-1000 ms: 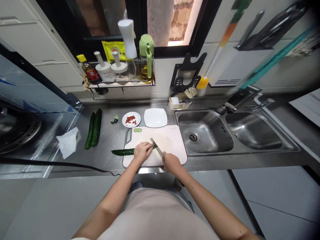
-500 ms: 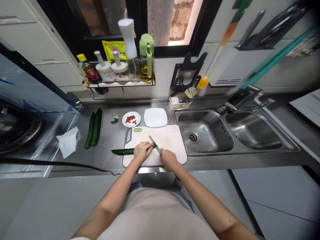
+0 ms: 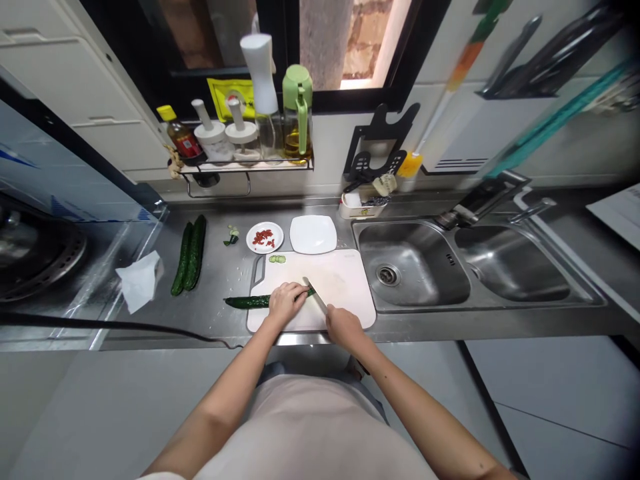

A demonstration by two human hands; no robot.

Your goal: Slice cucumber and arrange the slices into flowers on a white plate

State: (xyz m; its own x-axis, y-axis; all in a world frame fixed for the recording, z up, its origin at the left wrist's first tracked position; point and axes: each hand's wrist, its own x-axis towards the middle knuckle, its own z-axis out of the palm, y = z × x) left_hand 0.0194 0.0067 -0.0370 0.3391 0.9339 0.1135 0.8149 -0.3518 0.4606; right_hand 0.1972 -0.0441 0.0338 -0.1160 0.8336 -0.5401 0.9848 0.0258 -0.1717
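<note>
The dark bottle with a yellow cap, at the left of the wall shelf, wears a red label too small to read. A yellow packet stands behind the white-lidded jars, its lettering unclear. The faint mark in the far right corner of the cutting board is also too small to read; print on the white sheet at the right edge is blurred.

The surface is grey metal, with a double sink set in on the right and a dark-framed window beyond. To the left lie two more cucumbers and a white tissue; a plate of red pieces and a squarish white plate sit just beyond the board.

The cucumber crosses the board's left side, its left end jutting past the edge. The left hand's grip is closed over it; the right hand's is clenched on the handle of the knife, whose blade meets the cucumber's right end.
</note>
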